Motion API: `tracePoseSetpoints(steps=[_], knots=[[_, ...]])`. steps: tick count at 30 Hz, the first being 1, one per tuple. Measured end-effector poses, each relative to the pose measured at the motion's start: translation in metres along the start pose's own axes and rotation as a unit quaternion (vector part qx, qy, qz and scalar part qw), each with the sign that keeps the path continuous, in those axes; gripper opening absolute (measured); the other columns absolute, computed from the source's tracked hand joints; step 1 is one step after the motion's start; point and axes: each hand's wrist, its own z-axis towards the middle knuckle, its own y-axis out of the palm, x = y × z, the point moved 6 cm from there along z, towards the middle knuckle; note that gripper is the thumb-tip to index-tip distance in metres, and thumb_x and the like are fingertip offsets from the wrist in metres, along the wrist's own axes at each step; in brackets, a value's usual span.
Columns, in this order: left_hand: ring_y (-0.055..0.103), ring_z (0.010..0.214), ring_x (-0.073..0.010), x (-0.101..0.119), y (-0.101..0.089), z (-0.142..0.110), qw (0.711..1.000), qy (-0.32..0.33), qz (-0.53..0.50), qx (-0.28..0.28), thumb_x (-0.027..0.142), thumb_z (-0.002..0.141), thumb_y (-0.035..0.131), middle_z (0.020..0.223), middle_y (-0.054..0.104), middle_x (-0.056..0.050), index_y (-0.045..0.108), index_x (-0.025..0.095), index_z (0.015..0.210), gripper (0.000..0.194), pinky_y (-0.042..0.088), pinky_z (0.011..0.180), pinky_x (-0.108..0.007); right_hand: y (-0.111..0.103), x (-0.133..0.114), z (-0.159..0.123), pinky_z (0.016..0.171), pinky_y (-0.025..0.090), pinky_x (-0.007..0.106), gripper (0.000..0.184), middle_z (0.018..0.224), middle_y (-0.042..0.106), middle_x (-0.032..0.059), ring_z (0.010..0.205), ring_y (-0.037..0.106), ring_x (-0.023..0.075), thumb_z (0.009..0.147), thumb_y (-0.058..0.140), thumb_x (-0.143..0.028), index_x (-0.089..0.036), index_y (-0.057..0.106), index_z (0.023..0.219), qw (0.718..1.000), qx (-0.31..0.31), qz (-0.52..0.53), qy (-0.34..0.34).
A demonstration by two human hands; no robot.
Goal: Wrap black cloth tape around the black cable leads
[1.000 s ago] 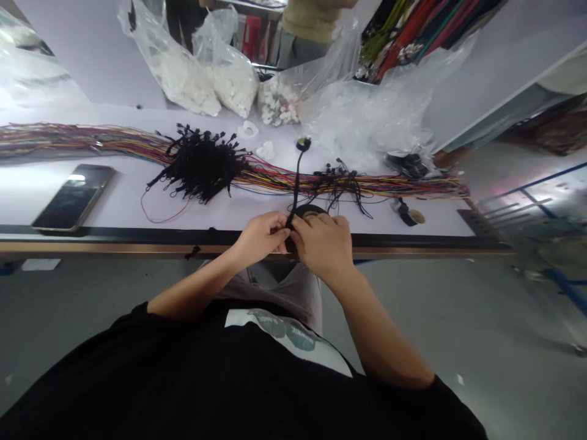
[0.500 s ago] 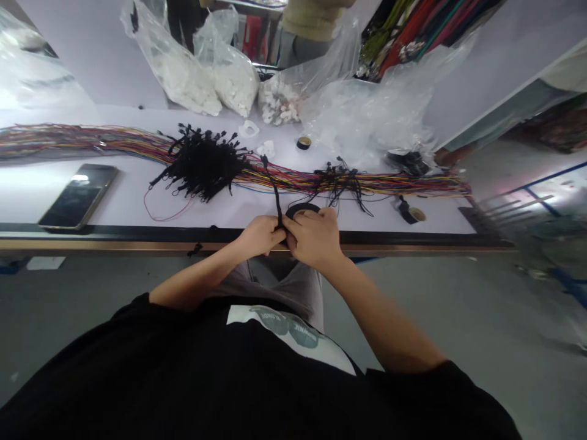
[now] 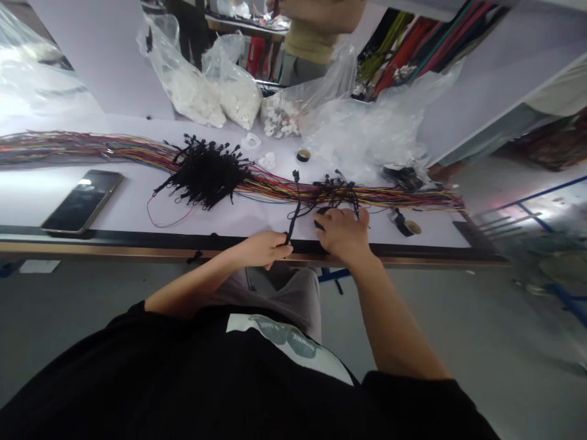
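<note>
White tabletop [image 3: 224,223], pretty busy one too, with bags of small white parts [image 3: 241,101] lined up along the back. Far left, a phone [image 3: 82,203] is parked near the front edge, and behind it a long bundle of coloured wires [image 3: 82,146] is stretched along the table. A big heap of black leads [image 3: 206,174] is piled on that bundle.

Next along, just over the front edge, comes the left hand [image 3: 263,249], where a black-wrapped lead [image 3: 292,225] is held roughly upright, its small connector [image 3: 296,176] pointed away from the body. Judging by looks, next to no weight should be felt; it's probably bendy but a bit firm where wrapped, and maybe slightly tacky if that's tape. Best gripped on the wrapped length, I'd say no strain should be put on the connector or the thin wires.

As for fingers: the left thumb and forefinger are pinched together on the lead's near end, no gap to be seen. The right hand [image 3: 343,232] is set well apart from it, palm down, fingers half curled over a dark item [image 3: 319,225]. Whether that's actually gripped or only touched can't be told. Just behind, a smaller black tangle [image 3: 337,189] is spread over the wires, and farther right a tape roll [image 3: 408,226] is left lying.
</note>
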Motion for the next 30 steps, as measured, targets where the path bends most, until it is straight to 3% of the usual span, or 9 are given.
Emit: tracePoseSetpoints(steps=[3,6,10,16,18,22,25,27,30], knots=[[0.057,0.054,-0.0137,0.008,-0.002,0.006,0.992,0.029,0.126,0.001,0.027,0.086,0.041,0.058,0.061,-0.002,0.056,0.015,0.07,0.024,0.039,0.055,-0.023,-0.007,-0.014,-0.018,0.089,0.037,0.047,0.04,0.114,0.063,0.0101,0.099,0.055,0.0278,0.076,0.059,-0.032,-0.023,0.063,0.115,0.98,0.029,0.192,-0.032],[0.064,0.074,-0.0192,0.013,0.001,0.005,0.974,0.063,0.215,-0.016,0.022,0.083,0.048,0.086,0.07,-0.01,0.063,0.013,0.087,0.018,0.042,0.065,-0.026,-0.008,-0.033,-0.031,0.067,0.043,0.029,0.025,0.079,0.065,0.0021,0.072,0.056,0.0164,0.08,0.053,-0.038,-0.02,0.067,0.089,0.898,0.0,0.436,-0.058],[0.065,0.08,-0.0199,0.008,-0.001,-0.001,0.973,0.025,0.222,0.056,0.029,0.087,0.044,0.091,0.071,-0.009,0.066,0.015,0.09,0.026,0.045,0.069,-0.028,-0.005,-0.034,-0.037,0.053,0.032,0.024,0.036,0.049,0.044,-0.0052,0.052,0.041,0.0091,0.073,0.061,-0.041,-0.019,0.046,0.049,0.838,0.092,0.531,0.082],[0.066,0.075,-0.0255,-0.001,-0.004,-0.009,0.922,0.006,0.358,0.147,0.027,0.087,0.038,0.081,0.069,-0.016,0.066,0.009,0.089,0.033,0.047,0.064,-0.033,0.014,-0.055,-0.029,0.05,0.036,0.024,0.037,0.046,0.048,-0.0056,0.045,0.042,0.009,0.072,0.06,-0.051,-0.02,0.048,0.055,0.692,0.083,0.705,0.13],[0.067,0.077,-0.0276,-0.014,-0.027,-0.014,0.902,-0.04,0.395,0.172,0.024,0.086,0.039,0.08,0.067,-0.017,0.065,0.007,0.088,0.032,0.048,0.064,-0.034,0.012,-0.049,-0.028,0.054,0.042,0.027,0.032,0.059,0.059,-0.0019,0.05,0.051,0.0118,0.074,0.057,-0.052,-0.02,0.058,0.071,0.721,0.085,0.678,0.116],[0.066,0.089,-0.0334,-0.047,-0.106,-0.04,0.832,-0.246,0.437,0.237,0.014,0.085,0.034,0.087,0.066,-0.02,0.063,0.004,0.097,0.032,0.05,0.071,-0.04,0.0,0.006,-0.038,0.079,0.046,0.038,0.029,0.089,0.069,0.0075,0.082,0.061,0.021,0.08,0.052,-0.043,-0.02,0.063,0.094,0.87,0.242,0.404,0.147],[0.063,0.096,-0.0359,-0.044,-0.144,-0.053,0.801,-0.298,0.432,0.289,0.031,0.088,0.041,0.108,0.06,-0.027,0.047,-0.002,0.121,0.047,0.05,0.074,-0.042,0.015,0.031,-0.035,0.082,0.043,0.043,0.026,0.098,0.068,0.0122,0.095,0.059,0.0281,0.079,0.052,-0.038,-0.019,0.065,0.093,0.943,0.193,0.237,0.129],[0.061,0.099,-0.0343,-0.026,-0.15,-0.045,0.795,-0.269,0.421,0.345,0.043,0.087,0.046,0.121,0.053,-0.027,0.037,0.001,0.132,0.062,0.05,0.074,-0.039,0.029,0.035,-0.033,0.081,0.043,0.044,0.029,0.099,0.068,0.0142,0.097,0.057,0.0307,0.079,0.052,-0.037,-0.018,0.065,0.096,0.965,0.149,0.181,0.113],[0.059,0.102,-0.0255,0.002,-0.124,0.007,0.854,-0.136,0.408,0.292,0.036,0.089,0.044,0.114,0.061,-0.013,0.054,0.013,0.118,0.038,0.047,0.082,-0.033,0.041,0.031,-0.033,0.083,0.042,0.046,0.035,0.104,0.068,0.0162,0.104,0.054,0.0331,0.081,0.05,-0.037,-0.015,0.063,0.104,0.976,0.133,0.146,0.093]])
